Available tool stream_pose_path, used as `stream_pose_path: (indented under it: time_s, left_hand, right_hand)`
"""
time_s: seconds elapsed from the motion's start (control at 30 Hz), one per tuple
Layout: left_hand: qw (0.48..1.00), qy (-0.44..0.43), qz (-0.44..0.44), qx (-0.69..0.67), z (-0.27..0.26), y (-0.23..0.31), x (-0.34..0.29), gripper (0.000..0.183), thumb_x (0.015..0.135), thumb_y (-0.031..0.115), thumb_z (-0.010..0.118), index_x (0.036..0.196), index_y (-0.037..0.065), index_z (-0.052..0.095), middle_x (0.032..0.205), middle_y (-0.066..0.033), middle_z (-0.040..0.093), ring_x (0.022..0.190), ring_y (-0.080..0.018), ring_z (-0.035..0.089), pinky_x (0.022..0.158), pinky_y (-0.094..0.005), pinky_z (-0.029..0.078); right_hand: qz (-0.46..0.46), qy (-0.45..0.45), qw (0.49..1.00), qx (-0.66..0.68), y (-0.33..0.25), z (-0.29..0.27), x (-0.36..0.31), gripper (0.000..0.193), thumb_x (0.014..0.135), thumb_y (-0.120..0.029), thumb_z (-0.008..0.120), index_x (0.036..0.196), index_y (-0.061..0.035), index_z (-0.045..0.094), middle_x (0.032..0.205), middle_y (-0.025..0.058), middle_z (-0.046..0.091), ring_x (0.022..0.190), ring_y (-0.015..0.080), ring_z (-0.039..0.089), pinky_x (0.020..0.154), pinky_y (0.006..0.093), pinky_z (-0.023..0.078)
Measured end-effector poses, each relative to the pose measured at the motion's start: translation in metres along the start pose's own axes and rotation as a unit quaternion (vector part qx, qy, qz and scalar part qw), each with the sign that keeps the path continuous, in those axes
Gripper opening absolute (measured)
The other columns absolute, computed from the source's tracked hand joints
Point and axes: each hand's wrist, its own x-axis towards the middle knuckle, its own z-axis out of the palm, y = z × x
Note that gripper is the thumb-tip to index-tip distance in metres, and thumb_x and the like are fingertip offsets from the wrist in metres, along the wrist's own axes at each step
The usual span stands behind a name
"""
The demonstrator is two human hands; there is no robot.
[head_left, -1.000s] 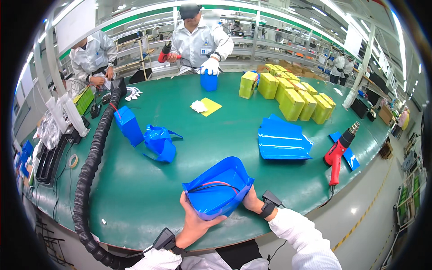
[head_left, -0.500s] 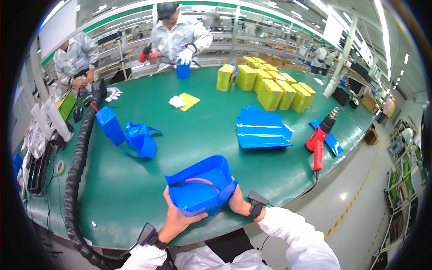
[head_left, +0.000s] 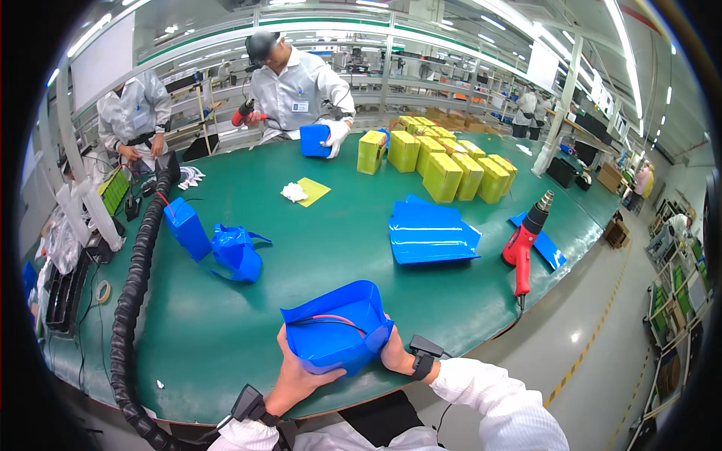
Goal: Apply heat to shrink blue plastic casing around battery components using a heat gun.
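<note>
Close to the near table edge, a battery pack in a loose blue heat-shrink sleeve (head_left: 331, 344) sits between my hands. The sleeve's upper end gapes, its edges standing up, and a red and a black wire lie across inside. My left hand (head_left: 295, 382) grips the lower left side, thumb along the front. On the right side my right hand (head_left: 395, 350) holds the sleeve, its fingers partly hidden behind the film. A red heat gun (head_left: 520, 255) stands nozzle up to the right, beyond my right hand.
Flat blue sleeves (head_left: 432, 233) lie mid-table. Crumpled blue film (head_left: 238, 252) and a blue-wrapped pack (head_left: 186, 229) are at left, by a thick black hose (head_left: 135, 301). Several yellow blocks (head_left: 442, 177) stand at the back. Across the table, a co-worker's gloved hand (head_left: 337, 135) holds a blue pack (head_left: 314, 141).
My hands keep their hold on the pack; the black wire inside now shows more. The view has shifted slightly. The co-worker across has tilted their blue pack, the gloved hand moving to its side.
</note>
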Motion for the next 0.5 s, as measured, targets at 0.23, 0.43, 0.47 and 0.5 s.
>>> stream_pose_path:
  time_s: [0.23,0.43,0.47,0.5]
  left_hand:
    - [0.940,0.149,0.274,0.141,-0.016,0.067,0.004,0.107,0.080,0.028,0.081,0.156,0.000,0.012,0.149,-0.0277,0.031,0.136,-0.0379,0.036,0.116,-0.0508,0.030]
    - [0.845,0.165,0.506,-0.051,0.019,0.187,-0.018,0.093,0.072,-0.002,0.085,0.141,0.048,0.046,0.116,-0.0096,0.050,0.100,-0.0302,0.049,0.083,-0.0489,0.048]
    - [0.859,0.147,0.471,-0.138,0.030,0.201,-0.019,0.101,0.067,-0.019,0.078,0.138,0.048,0.050,0.113,-0.0080,0.051,0.098,-0.0277,0.049,0.082,-0.0460,0.048]
    - [0.859,0.145,0.474,-0.129,0.035,0.206,-0.017,0.101,0.067,-0.019,0.078,0.138,0.048,0.050,0.113,-0.0080,0.051,0.098,-0.0277,0.049,0.082,-0.0460,0.048]
  right_hand:
    - [-0.007,-0.086,0.952,-0.294,-0.049,-0.039,0.068,0.047,0.106,-0.038,0.051,0.118,0.0045,0.065,0.104,0.0164,0.072,0.102,0.0221,0.069,0.087,0.0406,0.053]
    - [-0.029,-0.059,0.905,-0.421,-0.012,-0.023,0.121,0.029,0.096,-0.032,0.063,0.100,-0.0043,0.069,0.087,0.0166,0.072,0.083,0.0357,0.071,0.073,0.0435,0.052]
    - [0.010,-0.036,0.889,-0.456,-0.011,-0.017,0.129,0.027,0.095,-0.033,0.065,0.099,-0.0065,0.070,0.089,0.0160,0.073,0.085,0.0369,0.070,0.076,0.0447,0.053]
    - [0.050,-0.013,0.871,-0.489,-0.009,-0.011,0.135,0.026,0.094,-0.034,0.066,0.097,-0.0087,0.071,0.091,0.0154,0.074,0.087,0.0380,0.070,0.078,0.0458,0.053]
